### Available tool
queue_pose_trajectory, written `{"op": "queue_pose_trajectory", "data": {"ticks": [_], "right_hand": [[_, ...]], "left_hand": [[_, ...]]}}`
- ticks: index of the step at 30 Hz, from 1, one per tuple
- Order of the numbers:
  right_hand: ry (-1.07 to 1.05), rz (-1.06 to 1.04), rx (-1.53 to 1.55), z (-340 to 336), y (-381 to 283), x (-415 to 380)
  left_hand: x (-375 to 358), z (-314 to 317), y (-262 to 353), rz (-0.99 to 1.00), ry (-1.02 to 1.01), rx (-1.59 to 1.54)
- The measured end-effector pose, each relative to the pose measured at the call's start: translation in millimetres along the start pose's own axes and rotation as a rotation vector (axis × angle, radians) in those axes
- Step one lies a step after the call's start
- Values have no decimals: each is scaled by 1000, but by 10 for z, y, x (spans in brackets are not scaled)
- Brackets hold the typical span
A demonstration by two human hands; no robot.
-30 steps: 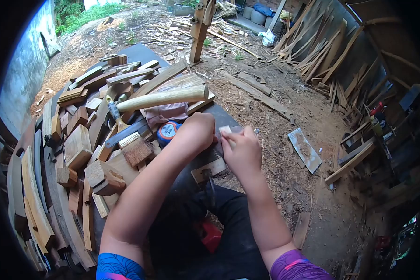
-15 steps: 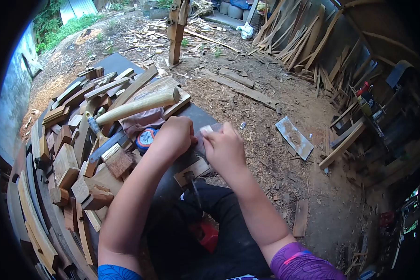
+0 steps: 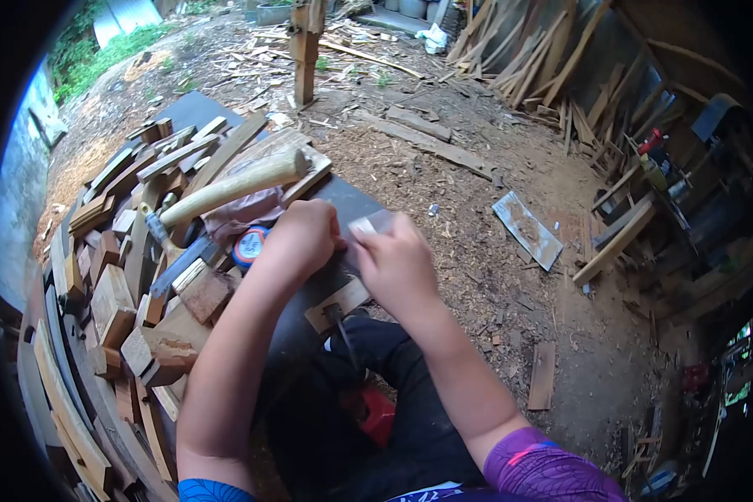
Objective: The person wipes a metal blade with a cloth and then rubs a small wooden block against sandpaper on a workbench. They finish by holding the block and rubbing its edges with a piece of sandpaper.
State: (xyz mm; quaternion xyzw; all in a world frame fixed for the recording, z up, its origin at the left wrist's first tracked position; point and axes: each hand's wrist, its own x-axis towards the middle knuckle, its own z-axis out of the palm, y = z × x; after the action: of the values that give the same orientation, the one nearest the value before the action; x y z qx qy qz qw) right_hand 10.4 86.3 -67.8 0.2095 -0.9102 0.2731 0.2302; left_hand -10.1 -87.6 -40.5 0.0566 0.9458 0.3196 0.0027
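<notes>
My left hand (image 3: 305, 234) is closed at the table's near edge, its fingertips together beside a small clear plastic bag (image 3: 378, 223). The bag is pinched in my right hand (image 3: 393, 259), with something whitish at its top. Whether my left fingers also grip the bag is hard to make out. Left of my left hand lies a blue and orange tape measure (image 3: 249, 247). A wooden mallet handle (image 3: 234, 186), a chisel (image 3: 184, 266) and a pinkish cloth (image 3: 241, 213) lie beyond it. Below my hands is a wood block (image 3: 339, 305) with a dark metal tool in it.
Many wood offcuts (image 3: 113, 305) cover the table's left side. A wooden post (image 3: 304, 71) stands ahead. On the ground to the right lie a flat board (image 3: 527, 230) and wood chips. Planks (image 3: 552, 58) lean on the far wall; a red object (image 3: 378, 416) is between my legs.
The view has shifted slightly, so the table and tools sit a little further left and up. Both hands stay close together, with the bag still in my right hand.
</notes>
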Motion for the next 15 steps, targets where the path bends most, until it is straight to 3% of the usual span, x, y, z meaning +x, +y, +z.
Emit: {"op": "queue_pose_trajectory", "data": {"ticks": [2,4,9,11,12,15], "right_hand": [[-27,20,37,-225,-45,-211],[-83,66,68,-189,-30,-247],[17,-42,-73,127,100,262],[-59,-31,-71,13,65,141],[-63,-17,-56,-82,49,16],[-77,51,7,-284,-29,-265]], "left_hand": [[50,25,-55,114,13,82],[75,15,-34,62,0,78],[16,-23,21,-3,-21,8],[4,31,-28,101,73,94],[-1,-55,75,-14,-38,31],[43,-15,23,26,-42,90]]}}
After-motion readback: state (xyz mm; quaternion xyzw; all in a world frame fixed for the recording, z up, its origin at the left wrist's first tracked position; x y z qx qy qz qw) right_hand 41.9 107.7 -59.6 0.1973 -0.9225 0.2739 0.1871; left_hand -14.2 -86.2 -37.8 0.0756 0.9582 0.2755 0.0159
